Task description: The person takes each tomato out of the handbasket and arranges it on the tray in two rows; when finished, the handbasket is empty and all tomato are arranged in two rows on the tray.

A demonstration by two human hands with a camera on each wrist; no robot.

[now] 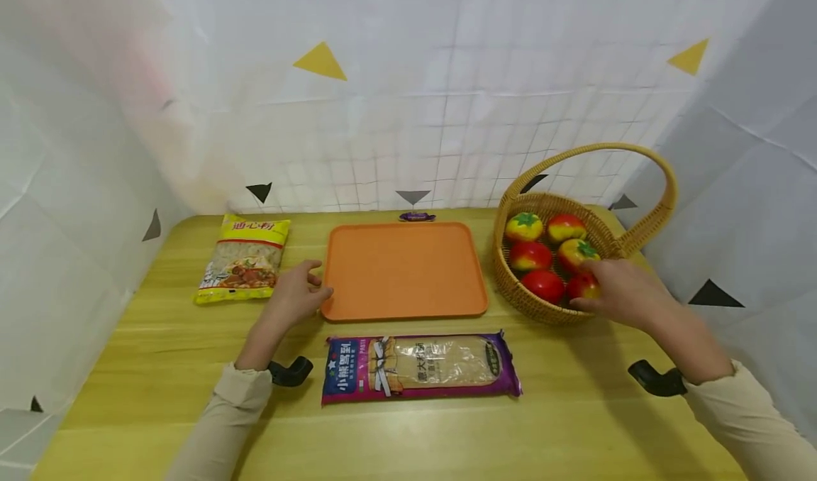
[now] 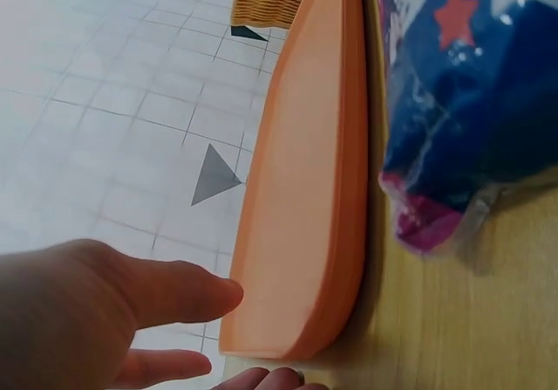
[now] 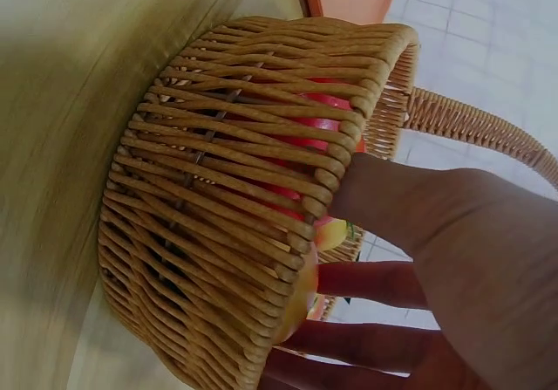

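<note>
My right hand reaches over the front rim of a wicker basket, its thumb and fingers about a red-and-yellow tomato, which looks artificial. The right wrist view shows the thumb dipping behind the rim; its tip is hidden. Several more such tomatoes lie in the basket, some with green leafy tops. Beside the left edge of an orange tray, my left hand hovers with loosely bent, spread fingers and holds nothing. In the left wrist view its thumb overlaps the tray's near end.
In front of the tray lies a long purple-and-blue pasta packet. A yellow bag of macaroni is at the left. Behind the tray sits a small purple-wrapped sweet. The basket's tall handle arches up at the right, near the white sheet wall.
</note>
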